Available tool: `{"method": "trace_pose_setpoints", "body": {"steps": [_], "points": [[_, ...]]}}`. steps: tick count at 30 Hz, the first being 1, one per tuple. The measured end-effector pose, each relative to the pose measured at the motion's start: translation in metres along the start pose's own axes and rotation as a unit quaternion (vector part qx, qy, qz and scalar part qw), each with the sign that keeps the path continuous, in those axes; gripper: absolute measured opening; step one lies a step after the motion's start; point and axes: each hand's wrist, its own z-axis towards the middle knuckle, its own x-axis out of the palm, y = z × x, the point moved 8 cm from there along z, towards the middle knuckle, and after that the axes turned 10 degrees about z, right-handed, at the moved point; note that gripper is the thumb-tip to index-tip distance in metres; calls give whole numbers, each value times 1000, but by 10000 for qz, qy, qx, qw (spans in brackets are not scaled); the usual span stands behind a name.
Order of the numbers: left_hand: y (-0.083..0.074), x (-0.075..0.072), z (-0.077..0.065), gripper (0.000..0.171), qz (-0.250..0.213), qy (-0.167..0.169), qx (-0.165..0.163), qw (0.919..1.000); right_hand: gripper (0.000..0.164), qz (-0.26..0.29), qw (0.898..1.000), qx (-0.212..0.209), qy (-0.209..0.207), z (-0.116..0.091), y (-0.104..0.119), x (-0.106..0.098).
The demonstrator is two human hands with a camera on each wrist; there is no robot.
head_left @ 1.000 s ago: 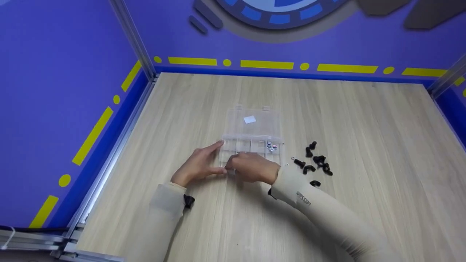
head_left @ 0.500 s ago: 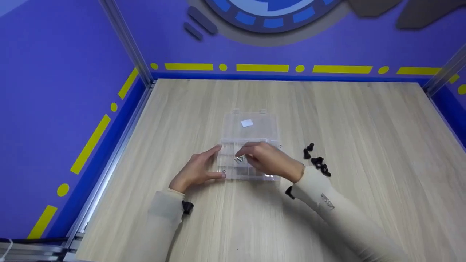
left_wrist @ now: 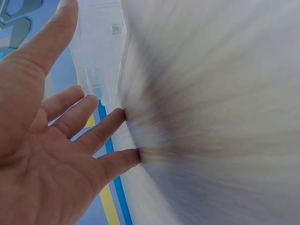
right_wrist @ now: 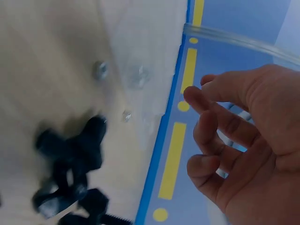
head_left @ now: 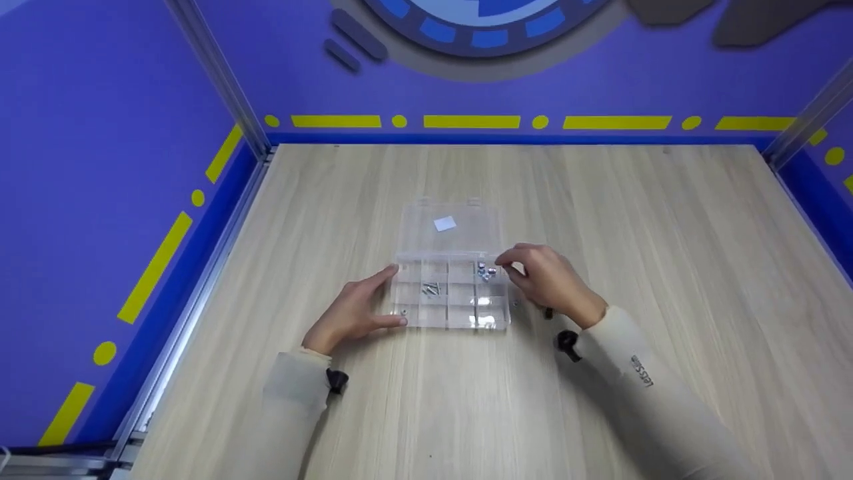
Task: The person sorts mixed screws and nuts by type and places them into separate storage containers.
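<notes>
A clear plastic compartment box [head_left: 461, 313] lies with its lid raised back. Several small screws [head_left: 430, 289] sit in a left-middle compartment, several shiny nuts [head_left: 486, 272] in the back right one, and a single nut [head_left: 404, 312] at the front left. My left hand [head_left: 349, 313] spans the box's left side, thumb at the front corner and a finger at the back corner, fingers nearly straight. Over the box's right edge hovers my right hand [head_left: 550, 279], fingers loosely bent; nothing shows between its fingertips in the right wrist view.
Black plastic bolts and similar pieces [right_wrist: 77, 145] lie on the wooden table [head_left: 600, 200], right of the box, mostly hidden under my right hand in the head view. Small metal nuts [right_wrist: 101, 70] lie beside the box. Blue-purple walls [head_left: 100, 133] border the table.
My right hand moved from the box's front left to its middle, where screws showed at its fingers, then right to the edge. The screws now lie in the compartment. The left hand stayed.
</notes>
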Motion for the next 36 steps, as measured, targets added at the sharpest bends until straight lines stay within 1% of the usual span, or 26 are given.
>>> {"method": "trace_pose_setpoints", "body": {"steps": [2, 6, 13, 20, 24, 31, 36], "points": [[0, 0, 0, 100, 13, -11, 21, 10000, 16, -174, 9996, 226, 16, -5, -10, -1], [2, 0, 0, 98, 92, -6, -24, 10000, 15, -468, 9969, 597, 195, -13, -24, 0], [3, 2, 1, 99, 95, 44, -89, 9999, 14, -839, 9887, 1129, 517, -20, -36, 6], [3, 2, 0, 98, 83, 27, -72, 9999, 17, -901, 9867, 1285, 411, -24, -38, 8], [2, 2, 0, 99, 54, 18, -62, 10000, 14, -860, 9862, 1350, 433, -24, -39, 10], [4, 3, 1, 100, 39, 58, -127, 9999, 15, -732, 9876, 1339, 360, -27, -39, 9], [3, 2, 0, 98, 11, 39, -46, 10000, 15, -672, 9883, 1314, 388, -27, -39, 9]]}}
